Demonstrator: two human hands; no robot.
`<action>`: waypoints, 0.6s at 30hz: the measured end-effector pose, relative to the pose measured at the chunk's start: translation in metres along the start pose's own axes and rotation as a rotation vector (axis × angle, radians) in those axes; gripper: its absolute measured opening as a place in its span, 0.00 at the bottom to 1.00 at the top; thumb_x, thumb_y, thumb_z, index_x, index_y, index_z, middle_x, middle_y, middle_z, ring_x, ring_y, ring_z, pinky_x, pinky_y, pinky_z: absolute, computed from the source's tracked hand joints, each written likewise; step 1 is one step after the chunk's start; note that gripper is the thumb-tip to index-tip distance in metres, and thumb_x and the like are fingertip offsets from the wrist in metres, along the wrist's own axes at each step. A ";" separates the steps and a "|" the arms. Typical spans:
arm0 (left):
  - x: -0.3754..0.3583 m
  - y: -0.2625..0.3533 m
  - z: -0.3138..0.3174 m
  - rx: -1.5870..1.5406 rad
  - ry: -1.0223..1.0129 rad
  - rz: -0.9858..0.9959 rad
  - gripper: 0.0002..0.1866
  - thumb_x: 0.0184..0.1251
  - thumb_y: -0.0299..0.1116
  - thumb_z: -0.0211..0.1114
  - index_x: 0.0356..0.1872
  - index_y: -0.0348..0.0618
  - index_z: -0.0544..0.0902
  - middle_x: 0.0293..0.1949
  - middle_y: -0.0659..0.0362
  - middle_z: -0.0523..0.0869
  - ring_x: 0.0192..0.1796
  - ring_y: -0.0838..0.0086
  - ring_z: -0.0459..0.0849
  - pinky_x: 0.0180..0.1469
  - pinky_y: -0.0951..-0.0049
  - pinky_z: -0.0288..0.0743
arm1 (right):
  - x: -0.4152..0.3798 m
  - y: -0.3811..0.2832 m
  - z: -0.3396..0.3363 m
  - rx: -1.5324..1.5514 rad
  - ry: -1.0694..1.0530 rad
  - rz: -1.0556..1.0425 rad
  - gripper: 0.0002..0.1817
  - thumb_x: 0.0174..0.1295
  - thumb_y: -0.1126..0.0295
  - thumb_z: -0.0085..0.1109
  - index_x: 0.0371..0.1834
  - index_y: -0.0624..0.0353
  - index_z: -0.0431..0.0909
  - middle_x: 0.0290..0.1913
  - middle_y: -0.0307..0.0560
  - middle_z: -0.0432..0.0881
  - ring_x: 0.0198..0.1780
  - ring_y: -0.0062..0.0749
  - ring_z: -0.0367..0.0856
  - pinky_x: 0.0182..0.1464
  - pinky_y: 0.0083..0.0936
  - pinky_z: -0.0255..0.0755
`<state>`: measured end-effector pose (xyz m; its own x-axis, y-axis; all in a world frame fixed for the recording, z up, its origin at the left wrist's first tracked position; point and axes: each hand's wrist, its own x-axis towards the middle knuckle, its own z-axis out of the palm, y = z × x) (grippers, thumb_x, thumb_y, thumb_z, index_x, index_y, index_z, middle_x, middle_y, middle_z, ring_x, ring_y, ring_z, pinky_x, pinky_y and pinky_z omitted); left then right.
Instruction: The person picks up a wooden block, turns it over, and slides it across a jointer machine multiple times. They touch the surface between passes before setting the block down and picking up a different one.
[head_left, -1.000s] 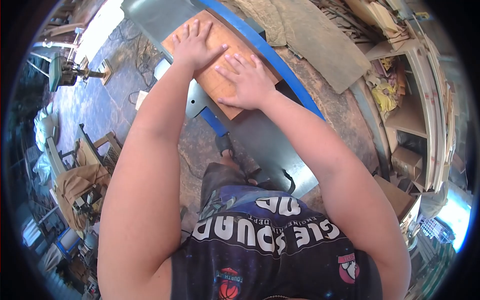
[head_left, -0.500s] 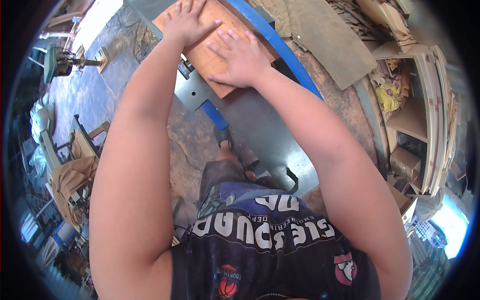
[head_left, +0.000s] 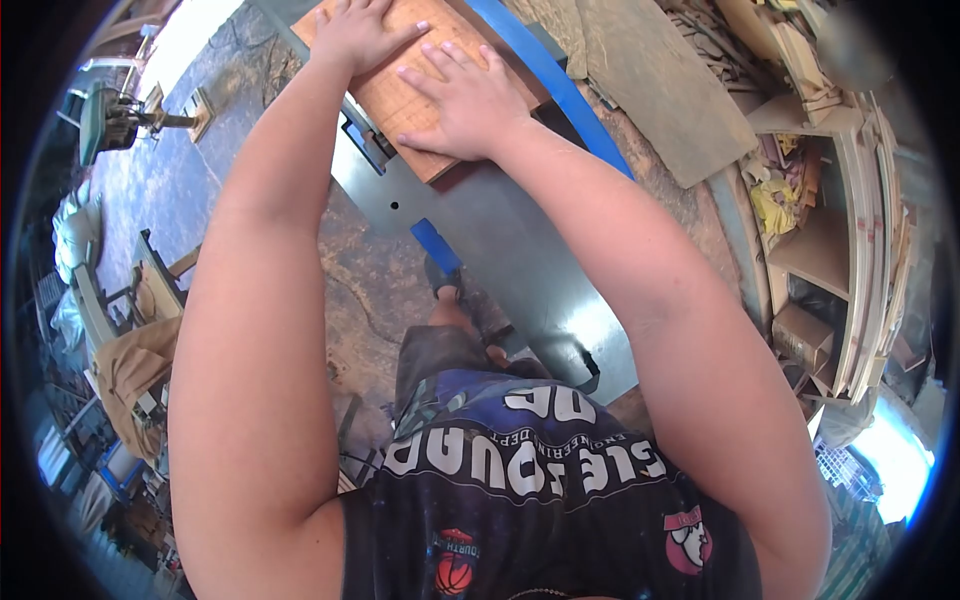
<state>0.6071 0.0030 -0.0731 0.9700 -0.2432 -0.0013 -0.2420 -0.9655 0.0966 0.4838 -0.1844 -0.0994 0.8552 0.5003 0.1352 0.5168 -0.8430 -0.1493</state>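
Note:
A reddish-brown wooden board (head_left: 385, 110) lies on the grey metal bed (head_left: 490, 240) of a machine, close to its blue rail (head_left: 590, 115). My left hand (head_left: 355, 38) rests flat on the board's far part, with the fingers apart. Nearer to me, my right hand (head_left: 465, 105) is spread palm down on the same board, its thumb by the near end. Beside the board's left edge, a dark slot-like fitting (head_left: 368, 145) shows in the bed. The board's far end is cut off by the top of the view.
A blue bar (head_left: 435, 248) juts from the bed's left side, above my foot. To the right are a flat brown sheet (head_left: 670, 100) and a wooden shelf unit (head_left: 815, 255) with scraps and a box. A green machine (head_left: 100, 125) stands on the floor at the left.
Both hands and the board have shifted slightly forward and to the left along the metal bed. More of the fitting beside the board is showing. My hands keep their flat placement on it.

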 end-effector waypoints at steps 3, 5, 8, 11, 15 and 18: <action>0.007 -0.006 -0.001 0.017 0.000 -0.004 0.56 0.65 0.79 0.57 0.86 0.53 0.61 0.86 0.45 0.56 0.88 0.47 0.47 0.86 0.41 0.40 | 0.010 0.000 -0.001 0.006 -0.019 0.005 0.47 0.66 0.25 0.53 0.85 0.34 0.64 0.87 0.52 0.58 0.88 0.45 0.54 0.85 0.62 0.41; 0.008 -0.008 -0.005 -0.008 -0.002 -0.002 0.55 0.65 0.78 0.57 0.86 0.53 0.61 0.86 0.45 0.56 0.88 0.47 0.47 0.86 0.40 0.40 | 0.016 0.000 -0.002 0.009 -0.025 0.007 0.47 0.66 0.25 0.53 0.85 0.34 0.64 0.87 0.52 0.58 0.88 0.45 0.54 0.85 0.62 0.41; 0.018 -0.016 -0.005 -0.017 -0.009 0.004 0.55 0.65 0.78 0.57 0.86 0.53 0.60 0.87 0.45 0.55 0.89 0.47 0.47 0.86 0.39 0.40 | 0.025 0.001 0.000 0.013 -0.018 0.010 0.47 0.66 0.25 0.53 0.85 0.34 0.64 0.87 0.52 0.58 0.88 0.45 0.54 0.85 0.62 0.41; 0.027 -0.025 -0.004 -0.021 -0.009 0.010 0.55 0.64 0.77 0.58 0.86 0.54 0.60 0.87 0.46 0.54 0.89 0.47 0.47 0.86 0.39 0.40 | 0.035 0.001 0.002 0.006 -0.017 0.005 0.48 0.66 0.24 0.52 0.85 0.35 0.64 0.87 0.53 0.59 0.87 0.45 0.54 0.85 0.61 0.41; 0.034 -0.033 -0.012 0.007 -0.035 -0.020 0.55 0.65 0.77 0.58 0.86 0.54 0.61 0.87 0.46 0.54 0.89 0.47 0.47 0.86 0.39 0.40 | 0.053 -0.001 -0.005 -0.001 -0.091 0.016 0.49 0.66 0.25 0.52 0.86 0.35 0.62 0.88 0.51 0.56 0.89 0.43 0.50 0.86 0.60 0.38; 0.041 -0.040 -0.011 -0.021 -0.035 -0.026 0.54 0.65 0.77 0.58 0.86 0.54 0.61 0.87 0.46 0.55 0.89 0.47 0.47 0.86 0.39 0.41 | 0.063 -0.003 -0.007 0.008 -0.133 0.030 0.49 0.66 0.25 0.52 0.87 0.36 0.60 0.89 0.50 0.54 0.89 0.42 0.48 0.87 0.60 0.37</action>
<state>0.6572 0.0330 -0.0659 0.9743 -0.2218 -0.0386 -0.2161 -0.9693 0.1172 0.5355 -0.1521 -0.0838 0.8678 0.4969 -0.0003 0.4905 -0.8568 -0.1591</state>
